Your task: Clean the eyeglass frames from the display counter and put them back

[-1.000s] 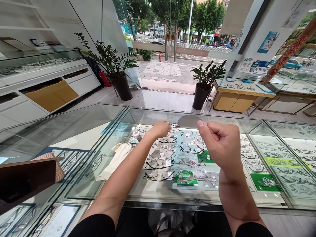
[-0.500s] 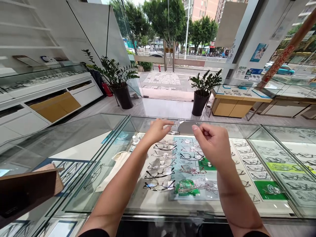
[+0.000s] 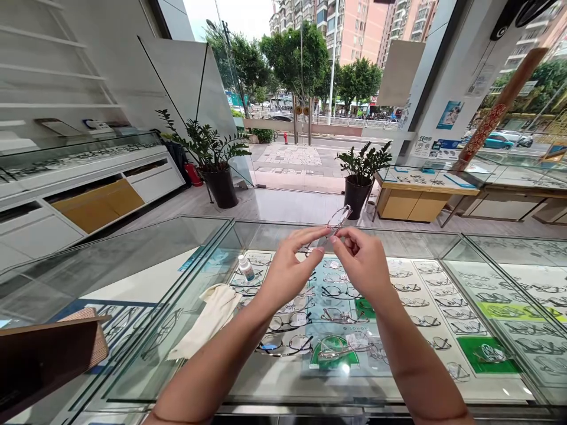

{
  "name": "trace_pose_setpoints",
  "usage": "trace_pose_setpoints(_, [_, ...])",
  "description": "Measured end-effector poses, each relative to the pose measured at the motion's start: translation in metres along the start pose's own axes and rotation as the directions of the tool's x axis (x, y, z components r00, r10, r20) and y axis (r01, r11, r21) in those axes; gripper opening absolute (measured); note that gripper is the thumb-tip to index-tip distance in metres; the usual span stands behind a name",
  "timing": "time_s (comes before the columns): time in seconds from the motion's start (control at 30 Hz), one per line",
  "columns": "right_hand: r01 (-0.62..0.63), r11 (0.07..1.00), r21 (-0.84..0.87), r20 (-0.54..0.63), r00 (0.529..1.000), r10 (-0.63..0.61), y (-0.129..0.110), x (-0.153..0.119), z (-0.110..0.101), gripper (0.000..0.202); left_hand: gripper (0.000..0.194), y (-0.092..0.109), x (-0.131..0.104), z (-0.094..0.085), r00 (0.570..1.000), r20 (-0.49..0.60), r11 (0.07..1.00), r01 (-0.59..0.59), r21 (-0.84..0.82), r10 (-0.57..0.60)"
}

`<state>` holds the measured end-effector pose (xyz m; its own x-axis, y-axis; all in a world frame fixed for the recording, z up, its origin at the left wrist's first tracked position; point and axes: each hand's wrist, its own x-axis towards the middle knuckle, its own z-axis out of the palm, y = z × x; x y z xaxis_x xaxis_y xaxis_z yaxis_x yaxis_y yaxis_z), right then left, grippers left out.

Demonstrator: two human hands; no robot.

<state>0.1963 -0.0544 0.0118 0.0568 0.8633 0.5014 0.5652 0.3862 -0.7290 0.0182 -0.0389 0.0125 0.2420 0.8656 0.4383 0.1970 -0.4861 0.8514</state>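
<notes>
A thin-framed pair of eyeglasses (image 3: 339, 219) is held up above the far edge of the glass display case (image 3: 266, 392). My right hand (image 3: 362, 260) pinches it, thumb and fingers closed near its lower part. Against the glasses, from the left, rest the outstretched fingers of my left hand (image 3: 292, 262), its thumb pointing right. Whether the left fingers grip the frame is hard to tell. Beneath both hands lie rows of eyeglasses (image 3: 290, 321) on white and pale blue panels. A cream cloth (image 3: 208, 321) and a small white bottle (image 3: 245, 268) are left of them.
A brown box-like object (image 3: 53, 354) juts in at the lower left. Glass case edges run along both sides. Beyond the case stand two potted plants (image 3: 221, 188) (image 3: 358, 192), and a wooden display table (image 3: 410, 203) is at the right.
The hands have come together, and a pair of glasses is now raised between them. The left arm has moved right, uncovering more of the cloth and bottle. The view has tilted up slightly.
</notes>
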Motion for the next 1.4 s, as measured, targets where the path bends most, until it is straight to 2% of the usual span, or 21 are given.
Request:
trace_pose_setpoints(0.17, [-0.037, 0.993, 0.114, -0.017, 0.999, 0.040, 0.002, 0.001, 0.001, 0.018, 0.029, 0.004, -0.002, 0.003, 1.000, -0.010, 1.000, -0.013, 0.005, 0.013])
trace_pose_setpoints(0.37, [0.003, 0.996, 0.090, -0.014, 1.000, -0.002, 0.000, 0.000, -0.001, 0.017, 0.016, -0.002, 0.004, 0.002, 0.994, -0.113, 1.000, 0.009, -0.007, -0.010])
trace_pose_setpoints(0.57, [0.046, 0.991, 0.124, 0.000, 0.999, -0.046, -0.005, -0.003, -0.004, 0.017, 0.027, -0.020, 0.013, 0.000, 0.995, -0.033, 0.988, 0.089, -0.124, -0.094])
trace_pose_setpoints(0.73, [0.045, 0.994, 0.096, -0.015, 0.999, -0.044, -0.005, -0.002, -0.005, 0.018, 0.026, -0.024, 0.014, 0.001, 0.998, -0.007, 0.964, 0.064, -0.257, -0.068])
trace_pose_setpoints(0.83, [0.029, 0.995, 0.090, -0.041, 0.999, -0.026, -0.002, -0.002, -0.006, 0.017, 0.026, -0.023, 0.014, 0.003, 0.998, 0.000, 0.938, 0.062, -0.341, -0.066])
trace_pose_setpoints(0.93, [-0.004, 0.989, 0.148, -0.072, 0.997, 0.015, 0.001, 0.000, -0.007, 0.017, 0.028, -0.025, 0.018, 0.003, 0.994, -0.055, 0.906, 0.062, -0.419, -0.093])
trace_pose_setpoints(1.1, [-0.006, 0.950, 0.312, -0.191, 0.979, 0.069, -0.001, 0.002, -0.004, 0.021, 0.032, -0.032, 0.026, -0.001, 0.967, -0.156, 0.775, 0.059, -0.630, -0.200])
trace_pose_setpoints(1.23, [0.002, 0.928, 0.374, -0.254, 0.962, 0.100, -0.004, 0.003, 0.002, 0.024, 0.033, -0.032, 0.028, -0.003, 0.958, -0.202, 0.716, 0.005, -0.698, -0.203])
trace_pose_setpoints(1.3, [-0.032, 0.929, 0.369, -0.202, 0.973, 0.113, -0.003, 0.002, 0.000, 0.028, 0.032, -0.032, 0.029, -0.005, 0.955, -0.228, 0.722, -0.022, -0.692, -0.189])
trace_pose_setpoints(1.4, [-0.128, 0.958, 0.258, 0.014, 0.992, 0.129, -0.002, -0.001, -0.009, 0.040, 0.030, -0.031, 0.030, -0.008, 0.939, -0.322, 0.790, -0.105, -0.604, -0.121])
